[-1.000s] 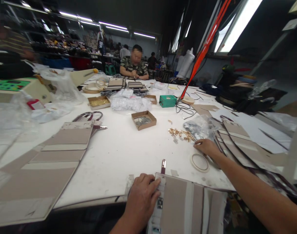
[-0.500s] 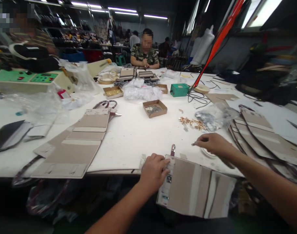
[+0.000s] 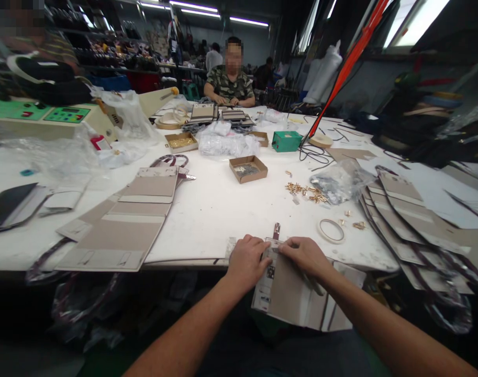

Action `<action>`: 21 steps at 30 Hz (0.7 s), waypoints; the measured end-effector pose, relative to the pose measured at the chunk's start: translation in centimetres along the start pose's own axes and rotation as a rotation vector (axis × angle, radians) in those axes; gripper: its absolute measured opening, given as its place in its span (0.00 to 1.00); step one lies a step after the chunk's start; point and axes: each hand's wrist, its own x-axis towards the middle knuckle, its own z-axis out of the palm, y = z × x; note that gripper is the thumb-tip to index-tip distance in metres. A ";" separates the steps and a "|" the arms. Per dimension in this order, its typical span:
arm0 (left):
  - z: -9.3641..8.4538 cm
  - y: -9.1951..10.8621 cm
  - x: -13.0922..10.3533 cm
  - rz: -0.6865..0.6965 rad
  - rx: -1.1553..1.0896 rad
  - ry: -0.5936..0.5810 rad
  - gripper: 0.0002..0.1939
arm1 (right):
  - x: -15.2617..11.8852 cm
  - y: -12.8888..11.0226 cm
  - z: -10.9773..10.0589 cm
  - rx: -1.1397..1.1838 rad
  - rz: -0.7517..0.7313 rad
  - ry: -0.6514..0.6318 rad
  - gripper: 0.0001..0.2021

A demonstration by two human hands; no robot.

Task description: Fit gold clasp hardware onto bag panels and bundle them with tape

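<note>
A beige panel [image 3: 289, 288] with pale strips lies over the table's front edge, its near part hanging off. My left hand [image 3: 248, 262] grips the panel's upper left corner, fingers on its pale border. Close beside it, my right hand [image 3: 303, 255] is pinched at the panel's top edge; what its fingertips hold is too small to make out. A slim tool, partly hidden, shows under the right palm. A dark red tab [image 3: 277, 231] with a metal end sticks up from the panel's top edge between the hands.
A tape roll [image 3: 332, 231], gold-coloured fittings [image 3: 305, 191] and a plastic bag [image 3: 341, 183] are to the right, near stacked panels [image 3: 403, 209]. More panels [image 3: 132, 220] lie left. An open cardboard box [image 3: 248, 169] stands mid-table. A person [image 3: 231, 78] sits across.
My right hand has moved left and down from above the tape roll to the panel's top edge. The tape roll now shows fully. My left hand remains on the panel's corner.
</note>
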 end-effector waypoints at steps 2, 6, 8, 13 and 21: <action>0.0 0.0 0.0 0.001 0.009 0.001 0.18 | -0.2 0.1 0.0 0.083 0.055 -0.017 0.16; 0.1 -0.1 0.0 0.002 0.019 -0.007 0.18 | -0.4 0.4 0.5 0.190 0.108 0.004 0.17; 0.1 0.0 0.1 0.001 0.017 -0.012 0.18 | -0.4 0.5 0.8 0.210 0.119 0.015 0.18; 0.1 -0.1 0.1 -0.001 0.016 -0.013 0.19 | -0.4 0.1 1.3 0.194 0.104 0.022 0.17; 0.0 -0.1 0.1 0.006 0.018 -0.015 0.21 | -0.6 -0.4 1.7 -0.003 0.034 0.121 0.14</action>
